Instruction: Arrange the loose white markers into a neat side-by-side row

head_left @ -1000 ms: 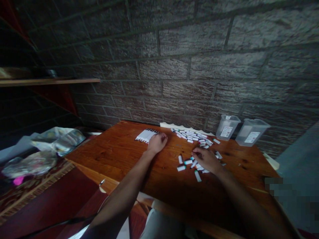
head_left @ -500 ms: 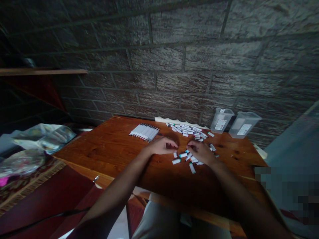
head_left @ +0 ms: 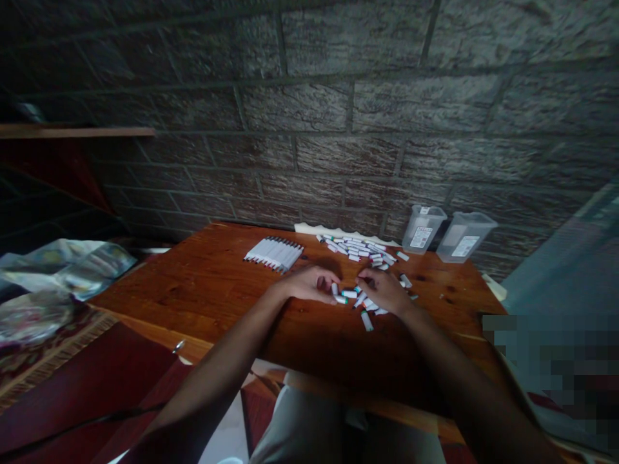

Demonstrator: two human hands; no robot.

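Observation:
My left hand [head_left: 312, 283] is curled round a short white marker [head_left: 334, 289] at its fingertips. A second short marker with a green end [head_left: 341, 299] lies against the thumb side of that hand. My right hand [head_left: 382, 288] hovers low over a loose pile of short white markers [head_left: 370, 304], some with green ends. Its thumb and fingertips are pinched together, and what they hold is hidden. One green-ended marker [head_left: 367, 321] lies apart at the near side of the pile. To the left, several markers [head_left: 273, 254] lie side by side in a neat row.
Behind my hands, a heap of loose markers [head_left: 355, 248] lies near the wall by a wavy white strip [head_left: 338, 232]. Two clear plastic containers [head_left: 422, 230] with labels stand at the back right of the wooden table [head_left: 193, 277]. Plastic-wrapped items [head_left: 62, 270] sit at far left.
My left hand has closed round a short marker that lay on the table, and the green-ended one beside it has shifted toward that hand. The right hand stays over the pile; the view has shifted slightly.

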